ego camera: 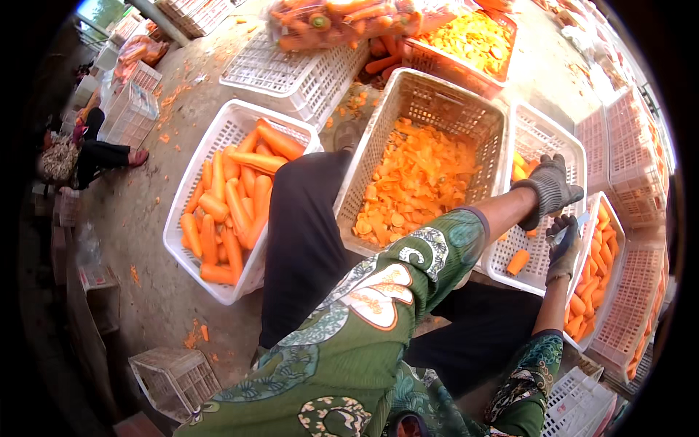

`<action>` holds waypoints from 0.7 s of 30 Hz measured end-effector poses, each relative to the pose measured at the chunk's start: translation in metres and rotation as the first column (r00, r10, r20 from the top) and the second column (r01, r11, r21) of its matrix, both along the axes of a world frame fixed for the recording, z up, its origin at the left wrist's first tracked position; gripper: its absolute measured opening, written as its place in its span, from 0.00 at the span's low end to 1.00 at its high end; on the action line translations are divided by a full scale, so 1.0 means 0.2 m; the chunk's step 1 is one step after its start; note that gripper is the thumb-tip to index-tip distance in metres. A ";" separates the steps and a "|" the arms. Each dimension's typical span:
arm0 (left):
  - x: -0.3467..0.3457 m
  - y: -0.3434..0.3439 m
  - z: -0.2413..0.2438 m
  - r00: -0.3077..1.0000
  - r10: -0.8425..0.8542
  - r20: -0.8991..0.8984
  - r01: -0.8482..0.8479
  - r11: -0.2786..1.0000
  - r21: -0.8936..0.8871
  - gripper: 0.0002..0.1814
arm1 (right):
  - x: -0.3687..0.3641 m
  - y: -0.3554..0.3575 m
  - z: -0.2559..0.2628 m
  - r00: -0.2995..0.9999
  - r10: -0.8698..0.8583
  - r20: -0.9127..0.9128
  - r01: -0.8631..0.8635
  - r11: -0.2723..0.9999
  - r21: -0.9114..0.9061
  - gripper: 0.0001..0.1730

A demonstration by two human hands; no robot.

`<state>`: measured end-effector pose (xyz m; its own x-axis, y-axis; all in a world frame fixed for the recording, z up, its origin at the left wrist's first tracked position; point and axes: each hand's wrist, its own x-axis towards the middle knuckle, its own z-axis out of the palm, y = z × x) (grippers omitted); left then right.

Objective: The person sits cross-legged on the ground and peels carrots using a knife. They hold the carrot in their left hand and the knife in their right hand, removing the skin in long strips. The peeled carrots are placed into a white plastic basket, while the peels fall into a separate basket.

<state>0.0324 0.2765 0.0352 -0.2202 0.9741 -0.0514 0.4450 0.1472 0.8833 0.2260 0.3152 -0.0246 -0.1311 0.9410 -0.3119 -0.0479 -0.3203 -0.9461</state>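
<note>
My left hand [550, 187], in a grey knit glove, is over the narrow white plastic crate [496, 267] with its thumb apart from the fingers; no item shows in it. Just below, my right hand [563, 248], in a dark-palmed glove, is closed around a small bladed hand tool [559, 236]; whether it is a knife or a peeler is unclear. A cut carrot piece [518, 262] lies in that crate, with more pieces near its far end. Left of it, a larger crate [437, 90] holds orange peelings and carrot ends [418, 180].
Whole peeled carrots [235, 202] fill a white crate [180, 229] by my left knee. Another crate of carrots [595, 273] stands at right, beside stacked crates [622, 158]. Beyond are an upturned crate [273, 76], bagged carrots [338, 24] and a red crate [453, 65]. A person [98, 150] sits far left.
</note>
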 end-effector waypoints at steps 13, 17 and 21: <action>-1.52 -2.41 -0.28 0.324 0.799 -0.507 -0.931 0.364 -0.021 0.24 | -0.45 -0.45 0.10 0.920 0.361 0.155 -0.352 0.932 -0.080 0.16; -1.66 -2.38 -0.40 0.409 0.248 -0.878 -0.744 0.648 -0.163 0.27 | -0.66 -0.89 0.02 0.876 0.481 0.035 -0.454 0.846 -0.281 0.15; -1.91 -2.09 -0.59 0.526 -0.174 -0.833 -0.526 0.703 -0.479 0.27 | -0.78 -1.21 -0.04 0.885 0.464 0.046 -0.408 0.820 -0.402 0.15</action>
